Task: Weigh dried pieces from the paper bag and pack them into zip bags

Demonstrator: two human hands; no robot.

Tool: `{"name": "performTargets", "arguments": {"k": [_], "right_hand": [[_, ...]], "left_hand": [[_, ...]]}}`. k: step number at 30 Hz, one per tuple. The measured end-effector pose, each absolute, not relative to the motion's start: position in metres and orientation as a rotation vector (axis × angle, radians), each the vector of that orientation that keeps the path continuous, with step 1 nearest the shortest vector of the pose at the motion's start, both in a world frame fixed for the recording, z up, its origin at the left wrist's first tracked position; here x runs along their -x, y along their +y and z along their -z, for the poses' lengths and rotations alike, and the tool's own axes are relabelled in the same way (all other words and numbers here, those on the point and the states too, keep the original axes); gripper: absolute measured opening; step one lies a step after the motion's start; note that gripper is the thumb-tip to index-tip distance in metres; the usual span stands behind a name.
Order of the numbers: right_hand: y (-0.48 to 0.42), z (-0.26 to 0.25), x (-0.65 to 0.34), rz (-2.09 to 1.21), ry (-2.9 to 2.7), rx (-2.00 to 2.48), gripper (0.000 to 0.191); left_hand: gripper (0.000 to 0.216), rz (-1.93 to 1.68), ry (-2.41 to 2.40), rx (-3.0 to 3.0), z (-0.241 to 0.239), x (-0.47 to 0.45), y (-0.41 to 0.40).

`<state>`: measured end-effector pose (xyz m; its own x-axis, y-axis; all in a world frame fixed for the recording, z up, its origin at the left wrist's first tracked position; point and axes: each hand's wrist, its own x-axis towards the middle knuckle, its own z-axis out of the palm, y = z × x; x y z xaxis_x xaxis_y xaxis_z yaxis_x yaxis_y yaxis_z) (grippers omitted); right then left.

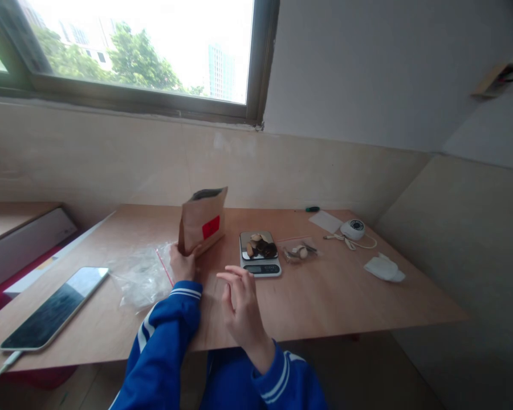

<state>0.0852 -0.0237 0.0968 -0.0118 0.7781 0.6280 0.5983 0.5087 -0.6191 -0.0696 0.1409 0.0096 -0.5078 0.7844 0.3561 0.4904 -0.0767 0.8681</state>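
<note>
A brown paper bag (pixel 199 225) with a red label stands upright, its top edge apart. My left hand (pixel 183 264) grips the bag's lower near corner, with some fingertips hidden behind it. My right hand (pixel 243 310) is raised over the near part of the table, fingers bent and apart, holding nothing. Just beyond it sits a small digital kitchen scale (pixel 261 269). On the scale's plate lies a pile of dark and pale dried pieces (pixel 261 246), whose kind I cannot make out. To the right, a clear zip bag (pixel 301 251) holds similar pieces.
Clear plastic bags (pixel 143 276) with a red strip lie left of my left hand. A phone (pixel 55 310) with a charging cable lies at the left edge. On the right are a white dome camera (pixel 353 229), a crumpled white item (pixel 385 267) and a green-handled tool (pixel 312 209).
</note>
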Motion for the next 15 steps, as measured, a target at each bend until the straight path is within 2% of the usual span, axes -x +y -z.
{"name": "performTargets", "arguments": {"k": [8, 15], "right_hand": [[-0.026, -0.025, -0.112, -0.531, -1.868, 1.247, 0.033], [-0.026, -0.013, -0.114, -0.657, -1.837, 1.315, 0.029]], "left_hand": [[0.048, -1.547, 1.95, -1.409, -0.006, 0.07, 0.146], [0.061, -1.669, 2.008, -1.521, -0.006, 0.067, 0.147]]}}
